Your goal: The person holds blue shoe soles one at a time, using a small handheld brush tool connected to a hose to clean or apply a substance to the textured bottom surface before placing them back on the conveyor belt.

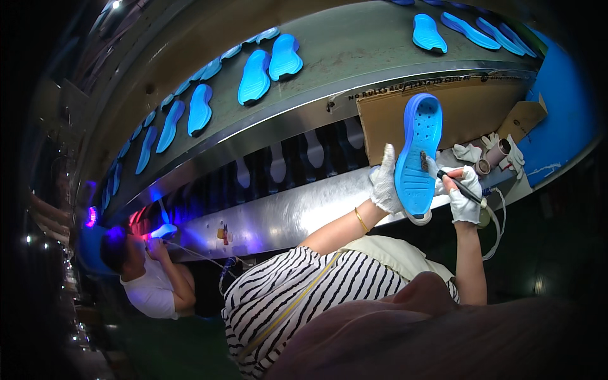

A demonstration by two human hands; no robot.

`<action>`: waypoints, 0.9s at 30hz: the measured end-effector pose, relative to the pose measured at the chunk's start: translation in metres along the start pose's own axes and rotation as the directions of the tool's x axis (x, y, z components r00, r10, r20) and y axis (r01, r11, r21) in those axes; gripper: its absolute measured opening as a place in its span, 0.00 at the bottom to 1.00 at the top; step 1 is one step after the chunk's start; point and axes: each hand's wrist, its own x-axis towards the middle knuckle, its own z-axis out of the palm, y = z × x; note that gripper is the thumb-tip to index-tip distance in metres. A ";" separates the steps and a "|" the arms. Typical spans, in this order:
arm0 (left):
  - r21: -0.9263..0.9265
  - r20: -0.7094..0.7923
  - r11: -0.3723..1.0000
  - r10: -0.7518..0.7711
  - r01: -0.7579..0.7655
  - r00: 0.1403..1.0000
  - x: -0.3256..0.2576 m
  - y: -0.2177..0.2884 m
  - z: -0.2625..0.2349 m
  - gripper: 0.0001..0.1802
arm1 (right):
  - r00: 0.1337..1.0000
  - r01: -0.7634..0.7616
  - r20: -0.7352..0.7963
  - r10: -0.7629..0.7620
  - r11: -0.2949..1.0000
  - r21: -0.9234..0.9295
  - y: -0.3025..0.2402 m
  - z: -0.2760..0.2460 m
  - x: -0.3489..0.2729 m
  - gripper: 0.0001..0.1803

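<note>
The white-gloved left hand (385, 183), thumb raised, grips an elongated blue sole (418, 136), ridged and perforated, in front of brown cardboard (385, 117); the bare-tipped right hand (467, 206) pinches a slim black-handled brush (466, 190) over its grooves.

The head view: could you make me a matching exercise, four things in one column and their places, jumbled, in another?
Things:
1. Large blue sole
2. Brush
3. Gold bangle
4. Brown cardboard

Places:
A. Around the person's left forearm, near the wrist
B. In the person's gloved right hand
C. Just below the edge of the green belt
D. In the person's gloved left hand

Right pairs: 1-D, 2-B, 3-A, 4-C
</note>
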 end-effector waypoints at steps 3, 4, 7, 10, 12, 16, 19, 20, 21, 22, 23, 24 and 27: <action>0.243 0.025 0.968 0.058 -0.063 0.998 0.008 0.009 -0.010 0.46 | 0.994 -0.084 0.086 0.068 0.975 0.206 -0.011 0.026 -0.014 0.07; 0.225 0.011 0.972 0.058 -0.059 0.998 0.008 0.012 -0.009 0.46 | 0.992 -0.025 0.126 0.000 0.980 0.197 -0.010 0.031 -0.019 0.08; 0.215 0.031 0.973 0.084 -0.089 0.996 0.006 0.023 -0.014 0.47 | 0.968 -0.207 0.208 0.143 0.919 0.336 -0.019 0.033 -0.019 0.07; 0.196 0.040 0.973 0.115 -0.121 0.993 0.003 0.023 -0.017 0.50 | 0.998 -0.019 0.060 0.008 0.985 0.172 -0.004 0.028 -0.010 0.07; 0.273 0.078 0.946 0.161 -0.176 0.984 0.008 0.020 -0.007 0.50 | 0.998 -0.001 0.064 -0.016 0.966 0.259 -0.009 0.037 -0.015 0.07; 0.208 0.056 0.963 0.163 -0.171 0.985 0.006 0.024 0.006 0.48 | 0.961 -0.127 0.272 0.053 0.957 0.260 -0.020 0.040 -0.023 0.08; 0.250 0.080 0.950 0.170 -0.185 0.982 0.004 0.031 0.008 0.48 | 0.971 -0.154 0.226 0.083 0.934 0.321 -0.015 0.032 -0.011 0.06; 0.250 0.086 0.950 0.171 -0.187 0.982 0.005 0.031 0.010 0.48 | 0.986 -0.031 0.166 -0.014 0.964 0.264 -0.019 0.031 -0.010 0.06; 0.249 0.091 0.950 0.171 -0.189 0.981 0.006 0.032 0.013 0.48 | 0.979 0.024 0.193 -0.070 0.972 0.232 -0.017 0.033 -0.010 0.06; 0.249 0.096 0.950 0.171 -0.191 0.980 0.007 0.032 0.014 0.48 | 0.967 0.079 0.222 -0.124 0.976 0.202 -0.014 0.034 -0.012 0.06; 0.248 0.127 0.953 0.147 -0.175 0.981 0.007 0.035 0.012 0.47 | 0.951 0.136 0.253 -0.178 0.975 0.173 -0.013 0.036 -0.012 0.06; 0.247 0.157 0.956 0.122 -0.159 0.980 0.006 0.041 0.009 0.46 | 0.937 0.160 0.287 -0.198 0.976 0.148 -0.014 0.037 -0.012 0.06; 0.279 0.165 0.953 0.074 -0.119 0.984 0.008 0.049 0.006 0.47 | 0.923 -0.102 0.385 0.013 0.972 0.212 -0.017 0.026 -0.003 0.05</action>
